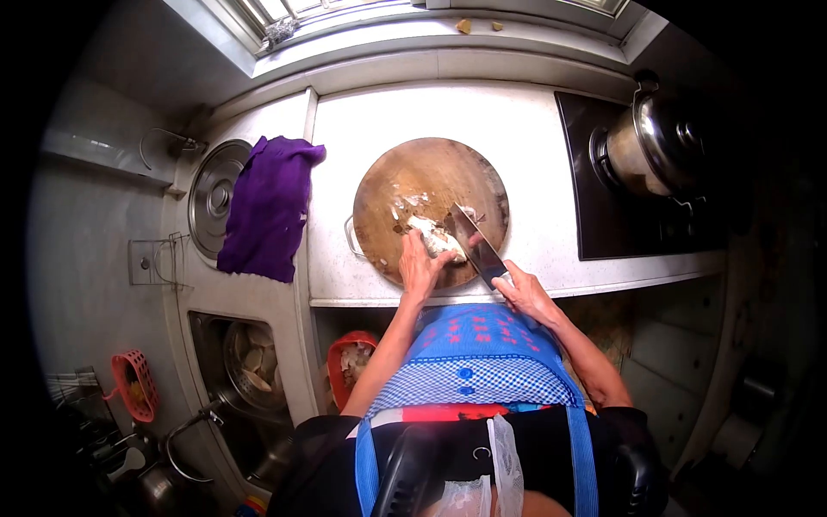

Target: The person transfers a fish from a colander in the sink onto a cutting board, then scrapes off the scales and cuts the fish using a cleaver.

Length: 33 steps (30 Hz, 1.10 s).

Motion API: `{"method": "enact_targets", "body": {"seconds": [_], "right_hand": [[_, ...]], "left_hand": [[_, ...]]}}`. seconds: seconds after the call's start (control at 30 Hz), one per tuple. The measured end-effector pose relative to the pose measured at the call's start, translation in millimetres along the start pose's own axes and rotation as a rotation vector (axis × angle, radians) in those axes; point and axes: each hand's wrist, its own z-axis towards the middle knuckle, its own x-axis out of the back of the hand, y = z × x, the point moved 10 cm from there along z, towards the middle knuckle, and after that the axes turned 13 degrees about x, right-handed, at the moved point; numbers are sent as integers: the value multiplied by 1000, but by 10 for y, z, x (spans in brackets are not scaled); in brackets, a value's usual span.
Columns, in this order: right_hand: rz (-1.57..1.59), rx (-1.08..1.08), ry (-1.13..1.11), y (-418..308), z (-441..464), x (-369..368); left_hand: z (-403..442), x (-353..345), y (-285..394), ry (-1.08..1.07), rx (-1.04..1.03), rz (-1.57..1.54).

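Observation:
A round wooden cutting board [392, 177] lies on the white counter. On it is a pale, whitish piece of raw food [439, 241], possibly meat or fish; its exact kind is unclear. My left hand [419, 267] presses on this piece at its near left side, thumb and fingers bent around it. In my right hand [525, 295] is the handle of a cleaver [480, 244], its broad blade on the right side of the piece. Small white scraps lie farther up the board, and a small bit sits beyond the blade's tip.
A steel pot [659, 142] stands on the black stove [594, 220] at right. Left are a purple cloth [269, 207] and a round metal lid [209, 198]. A sink [202, 332] holds a pan [254, 362] with pale pieces. A red bin [338, 370] sits below the counter.

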Motion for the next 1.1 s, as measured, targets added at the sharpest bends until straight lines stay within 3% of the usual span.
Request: {"method": "enact_targets", "body": {"seconds": [0.2, 0.27, 0.6, 0.83, 0.93, 0.97, 1.0, 1.07, 1.1], "right_hand": [[5, 21, 66, 122, -79, 201], [-271, 165, 61, -88, -63, 355], [-280, 202, -145, -385, 31, 308], [-204, 54, -312, -422, 261, 270], [-212, 51, -322, -355, 364, 281], [-343, 60, -325, -355, 363, 278], [-632, 278, -249, -393, 367, 224], [-895, 464, -86, -509, 138, 48], [-884, 535, -11, -580, 37, 6]], "left_hand": [[6, -10, -21, -14, 5, -3], [16, -32, -7, -14, 9, 10], [-9, -35, -31, -18, 42, -22], [-14, -18, -31, 45, -7, -5], [-18, -93, -38, -37, 44, 6], [-20, -78, -28, 0, 17, 16], [-23, -55, -17, 37, -10, 28], [-20, -37, -21, 27, -18, 10], [-20, -34, -15, 21, -22, -8]]}}
